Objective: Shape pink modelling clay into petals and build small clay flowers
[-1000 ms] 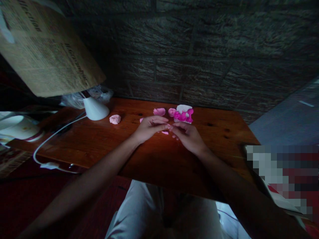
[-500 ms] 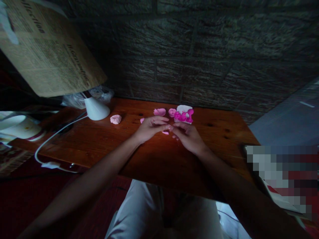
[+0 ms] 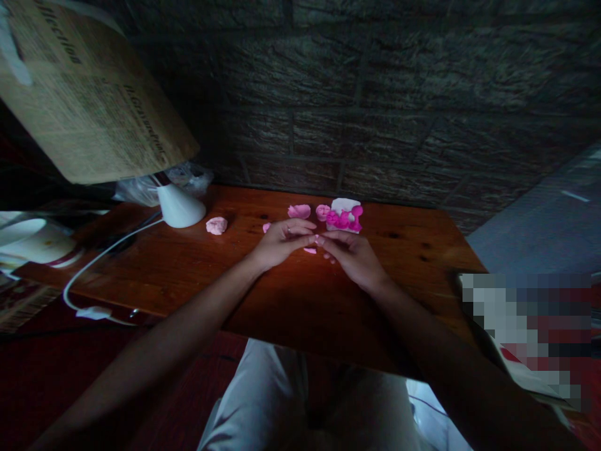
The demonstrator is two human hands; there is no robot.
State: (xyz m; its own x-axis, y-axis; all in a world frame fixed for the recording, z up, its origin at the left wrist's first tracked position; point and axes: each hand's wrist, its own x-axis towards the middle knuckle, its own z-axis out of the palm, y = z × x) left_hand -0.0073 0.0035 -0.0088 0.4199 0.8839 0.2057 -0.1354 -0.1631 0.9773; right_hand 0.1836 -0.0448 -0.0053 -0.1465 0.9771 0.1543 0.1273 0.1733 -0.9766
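Observation:
My left hand (image 3: 280,241) and my right hand (image 3: 353,257) meet fingertip to fingertip over the wooden table (image 3: 197,263). Both sets of fingers are curled together around a small pink piece of clay (image 3: 310,250), which peeks out under them. Just behind the hands lie a pale pink lump (image 3: 299,211), a darker pink lump (image 3: 323,212) and a white block with bright pink shapes on it (image 3: 346,216). Another pale pink lump (image 3: 216,225) sits further left.
A white lamp base (image 3: 179,207) with a cable (image 3: 94,263) stands at the table's left rear, under a newspaper-print shade (image 3: 89,106). A stone wall (image 3: 375,94) backs the table. A white bowl (image 3: 32,241) sits at far left.

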